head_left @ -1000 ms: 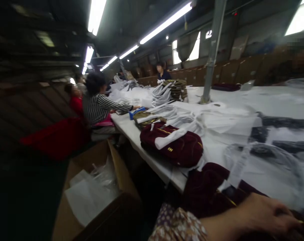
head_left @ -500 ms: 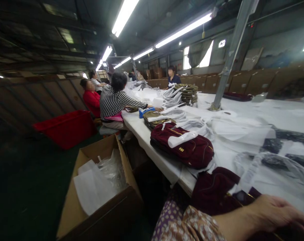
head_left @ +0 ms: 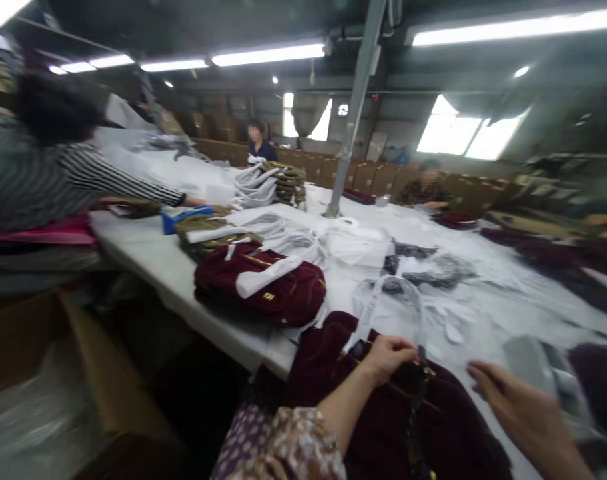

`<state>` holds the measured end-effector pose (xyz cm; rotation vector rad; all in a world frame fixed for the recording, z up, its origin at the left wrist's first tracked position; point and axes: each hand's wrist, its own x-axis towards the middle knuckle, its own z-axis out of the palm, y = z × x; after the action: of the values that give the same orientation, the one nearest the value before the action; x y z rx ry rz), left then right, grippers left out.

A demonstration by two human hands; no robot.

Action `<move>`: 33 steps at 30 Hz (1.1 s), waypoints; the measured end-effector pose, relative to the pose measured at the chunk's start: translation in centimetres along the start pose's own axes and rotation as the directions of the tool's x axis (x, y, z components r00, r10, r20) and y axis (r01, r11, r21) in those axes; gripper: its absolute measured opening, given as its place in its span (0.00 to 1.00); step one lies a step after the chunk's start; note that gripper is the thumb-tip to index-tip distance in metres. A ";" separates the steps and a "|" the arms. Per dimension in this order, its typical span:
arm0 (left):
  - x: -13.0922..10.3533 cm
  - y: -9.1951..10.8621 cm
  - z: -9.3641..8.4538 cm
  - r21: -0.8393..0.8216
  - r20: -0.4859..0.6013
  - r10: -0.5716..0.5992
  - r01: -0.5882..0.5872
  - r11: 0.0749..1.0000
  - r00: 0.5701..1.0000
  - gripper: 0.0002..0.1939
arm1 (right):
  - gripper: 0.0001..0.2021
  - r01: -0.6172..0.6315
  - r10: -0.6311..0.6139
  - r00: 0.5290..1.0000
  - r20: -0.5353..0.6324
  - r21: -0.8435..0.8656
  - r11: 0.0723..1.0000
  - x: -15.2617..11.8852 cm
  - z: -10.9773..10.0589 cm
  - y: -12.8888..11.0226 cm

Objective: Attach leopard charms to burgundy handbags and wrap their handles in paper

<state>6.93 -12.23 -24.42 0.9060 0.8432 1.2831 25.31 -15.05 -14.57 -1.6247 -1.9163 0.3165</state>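
Note:
A dark maroon bag [head_left: 448, 413] lies at the table's near edge in front of me, its handle [head_left: 413, 307] wrapped in clear plastic and standing up in a loop. My left hand [head_left: 388, 361] rests over the bag's top, fingers closed in a pinch at the foot of that handle, beside a metal fitting. To the right of the bag, my right hand [head_left: 526, 410] hovers with its fingers stretched out and nothing in them, slightly blurred. Just beyond lies another maroon bag [head_left: 283, 297] with a white-wrapped strap across it.
A white-covered table [head_left: 183, 287] runs away to the left. Olive bags [head_left: 288, 183] are stacked farther back, near a metal post [head_left: 351, 120]. A co-worker in a striped top [head_left: 118, 177] reaches across at left. An open carton [head_left: 98, 360] stands below the table edge.
The view has swung to the right, bringing my right hand into sight. My left hand now pinches at the handle's foot; earlier it reached across the bag at the lower right.

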 end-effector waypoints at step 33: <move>-0.2 0.6 -0.7 0.179 0.094 0.003 -0.020 0.984 0.996 0.15 | 0.18 -0.210 0.168 0.978 0.126 0.591 0.779 0.4 9.1 0.4</move>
<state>6.07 -12.32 -24.16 1.1069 0.8912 1.1783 20.35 -12.83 -21.86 -1.3659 -1.4682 0.9717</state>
